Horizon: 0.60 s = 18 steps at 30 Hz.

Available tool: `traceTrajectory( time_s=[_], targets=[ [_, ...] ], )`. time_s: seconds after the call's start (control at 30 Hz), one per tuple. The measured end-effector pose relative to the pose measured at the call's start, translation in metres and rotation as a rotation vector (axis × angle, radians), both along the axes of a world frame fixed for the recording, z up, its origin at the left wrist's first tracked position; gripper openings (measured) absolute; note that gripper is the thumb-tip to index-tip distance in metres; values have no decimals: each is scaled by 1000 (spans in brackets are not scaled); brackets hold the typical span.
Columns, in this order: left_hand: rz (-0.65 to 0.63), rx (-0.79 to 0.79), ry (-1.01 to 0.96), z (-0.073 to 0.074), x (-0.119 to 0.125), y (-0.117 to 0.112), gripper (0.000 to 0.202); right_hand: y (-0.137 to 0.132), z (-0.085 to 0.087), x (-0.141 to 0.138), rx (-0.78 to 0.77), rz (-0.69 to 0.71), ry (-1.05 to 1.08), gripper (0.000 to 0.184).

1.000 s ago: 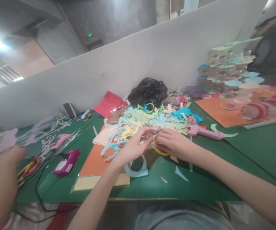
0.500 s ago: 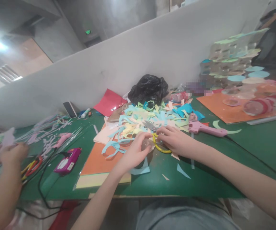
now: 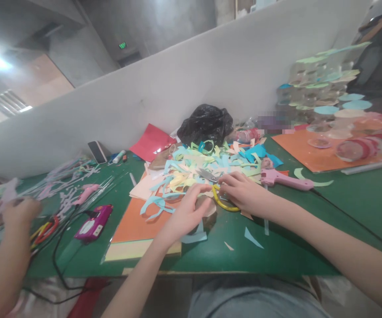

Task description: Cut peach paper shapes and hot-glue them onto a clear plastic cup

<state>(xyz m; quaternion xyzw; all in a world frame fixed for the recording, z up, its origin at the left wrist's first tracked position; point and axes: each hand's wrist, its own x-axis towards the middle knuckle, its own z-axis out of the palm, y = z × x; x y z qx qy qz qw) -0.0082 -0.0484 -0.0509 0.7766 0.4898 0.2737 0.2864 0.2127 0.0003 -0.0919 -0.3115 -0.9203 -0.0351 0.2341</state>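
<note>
My left hand point(image 3: 188, 211) is curled, thumb and fingers closing round a small pale round piece point(image 3: 212, 208) that looks partly see-through; the fingers cover much of it. Just to its right, my right hand point(image 3: 240, 190) rests with bent fingers over a pair of scissors with yellow handles point(image 3: 222, 204). The metal blades point(image 3: 207, 175) point away toward a heap of paper scraps point(image 3: 194, 161). Part of the handle is hidden beneath my right fingers. Light blue paper point(image 3: 195, 237) lies beneath my left wrist.
A pink glue gun point(image 3: 286, 180) lies right of my right hand, its cord trailing right. Orange sheets point(image 3: 138, 221) lie left. Behind are a black plastic bag point(image 3: 206, 123) and a wall. Another person's hands point(image 3: 20, 210) work at far left, near a purple device point(image 3: 94, 223).
My left thumb and fingers have shifted slightly, and more of the pale round piece shows at their right. My right hand stays almost in place over the scissors.
</note>
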Motion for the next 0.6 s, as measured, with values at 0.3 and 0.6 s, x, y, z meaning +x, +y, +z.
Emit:
traceTrajectory(
  time_s=[0.3,0.6],
  targets=[
    [54,229,130,37,5,-24,15,3,22,12,-32,-139,133,19],
    [11,458,258,68,-1,7,18,50,85,67,80,-486,24,31]
  ],
)
